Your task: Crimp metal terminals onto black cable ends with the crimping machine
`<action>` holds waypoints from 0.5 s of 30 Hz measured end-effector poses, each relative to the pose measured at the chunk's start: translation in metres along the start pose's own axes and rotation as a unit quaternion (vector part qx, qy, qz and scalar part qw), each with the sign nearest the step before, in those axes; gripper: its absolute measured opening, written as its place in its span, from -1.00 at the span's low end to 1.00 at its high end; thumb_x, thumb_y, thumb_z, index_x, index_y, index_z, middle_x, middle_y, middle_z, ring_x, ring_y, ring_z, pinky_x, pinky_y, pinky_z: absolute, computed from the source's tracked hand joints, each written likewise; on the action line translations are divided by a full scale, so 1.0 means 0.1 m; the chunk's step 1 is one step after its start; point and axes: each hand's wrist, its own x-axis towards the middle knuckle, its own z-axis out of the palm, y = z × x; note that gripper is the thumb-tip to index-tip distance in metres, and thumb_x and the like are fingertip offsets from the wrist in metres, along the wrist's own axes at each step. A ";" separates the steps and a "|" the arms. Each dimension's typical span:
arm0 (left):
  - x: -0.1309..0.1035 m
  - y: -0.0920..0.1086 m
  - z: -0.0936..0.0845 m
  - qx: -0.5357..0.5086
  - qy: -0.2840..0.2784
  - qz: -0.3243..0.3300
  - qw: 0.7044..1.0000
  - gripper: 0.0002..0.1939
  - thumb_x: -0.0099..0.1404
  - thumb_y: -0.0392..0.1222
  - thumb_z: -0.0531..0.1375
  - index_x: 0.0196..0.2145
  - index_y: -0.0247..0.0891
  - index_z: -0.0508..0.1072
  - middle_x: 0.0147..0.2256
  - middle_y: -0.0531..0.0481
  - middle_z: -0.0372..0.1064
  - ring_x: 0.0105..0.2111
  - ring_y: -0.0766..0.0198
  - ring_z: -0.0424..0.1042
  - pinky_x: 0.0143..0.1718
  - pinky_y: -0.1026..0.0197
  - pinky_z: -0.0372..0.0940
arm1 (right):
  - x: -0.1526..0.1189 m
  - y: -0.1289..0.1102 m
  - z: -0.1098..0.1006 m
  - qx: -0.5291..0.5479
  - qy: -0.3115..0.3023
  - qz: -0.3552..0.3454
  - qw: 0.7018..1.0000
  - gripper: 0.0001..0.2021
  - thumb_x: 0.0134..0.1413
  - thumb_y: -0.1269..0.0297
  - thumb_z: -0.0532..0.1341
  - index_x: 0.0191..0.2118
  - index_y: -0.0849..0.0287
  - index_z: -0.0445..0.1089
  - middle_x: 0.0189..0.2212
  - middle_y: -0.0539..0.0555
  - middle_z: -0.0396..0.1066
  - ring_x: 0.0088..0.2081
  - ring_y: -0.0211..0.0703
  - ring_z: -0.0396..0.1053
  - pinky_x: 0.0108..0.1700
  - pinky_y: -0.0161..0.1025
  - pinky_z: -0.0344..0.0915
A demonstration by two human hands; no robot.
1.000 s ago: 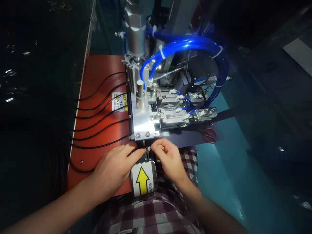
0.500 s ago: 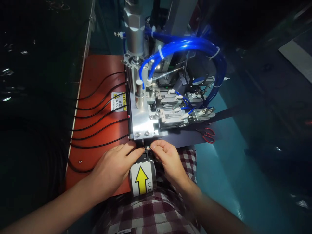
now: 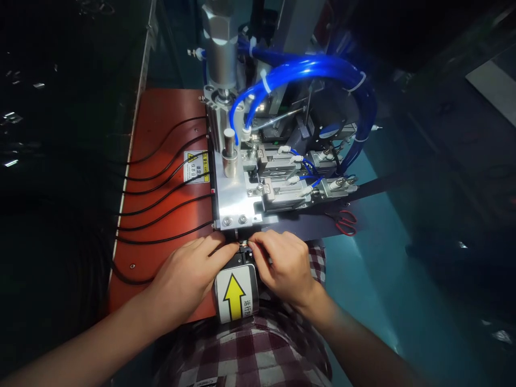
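Note:
At the front of a metal machine (image 3: 236, 207), my two hands meet over a narrow black track. My left hand (image 3: 189, 271) lies across the track's left side, fingers bent over it and thumb pressed toward the middle. From the other side, my right hand (image 3: 284, 263) pinches with thumb and forefinger, its other fingers curled. Between the fingertips shows a small shiny piece (image 3: 243, 244), too small to name. Just below is a white label with a yellow arrow (image 3: 234, 295), on the track's near end.
Black cables (image 3: 165, 212) cross the red-orange base plate (image 3: 169, 129) on the left. Blue air hoses (image 3: 314, 67) loop above several small pneumatic cylinders (image 3: 278, 166). Red-handled scissors (image 3: 345, 223) lie on the dark plate at right. A checked cloth (image 3: 258, 355) covers my lap.
My right hand has rolled over, its knuckles now higher and further right, while its fingertips stay at the small piece. My left hand has hardly moved.

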 end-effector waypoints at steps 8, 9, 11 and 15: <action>0.01 -0.01 0.00 -0.001 0.007 0.007 1.000 -0.70 0.32 -0.38 -0.02 -0.09 -0.35 0.44 -0.25 -0.21 0.45 -0.35 0.05 0.48 -0.43 0.05 0.43 | 0.02 -0.03 -0.01 0.041 -0.024 0.087 0.995 -0.89 0.15 0.40 0.10 -0.38 0.19 0.33 -0.49 -0.02 0.40 -0.49 -0.24 0.29 -0.37 -0.26 0.10; 0.01 -0.01 0.01 0.001 0.007 0.007 1.000 -0.69 0.32 -0.39 -0.02 -0.09 -0.36 0.44 -0.25 -0.21 0.45 -0.35 0.05 0.47 -0.43 0.05 0.43 | 0.02 -0.03 -0.01 0.064 -0.032 0.117 0.991 -0.90 0.15 0.40 0.10 -0.38 0.18 0.32 -0.52 -0.04 0.37 -0.50 -0.26 0.27 -0.40 -0.28 0.09; 0.00 -0.02 0.02 0.000 0.007 0.007 1.000 -0.69 0.31 -0.40 -0.02 -0.09 -0.36 0.43 -0.26 -0.21 0.45 -0.35 0.05 0.47 -0.44 0.05 0.43 | 0.03 -0.04 -0.02 0.104 -0.055 0.175 0.977 -0.89 0.13 0.41 0.09 -0.41 0.15 0.28 -0.58 -0.08 0.28 -0.54 -0.28 0.21 -0.45 -0.30 0.06; -0.02 -0.02 0.04 -0.001 0.003 0.000 1.000 -0.68 0.29 -0.42 -0.02 -0.07 -0.34 0.42 -0.25 -0.19 0.44 -0.35 0.05 0.46 -0.43 0.05 0.42 | 0.07 -0.08 -0.05 0.127 -0.089 0.231 0.961 -0.85 0.12 0.41 0.07 -0.46 0.13 0.25 -0.62 -0.10 0.21 -0.57 -0.30 0.15 -0.48 -0.31 0.02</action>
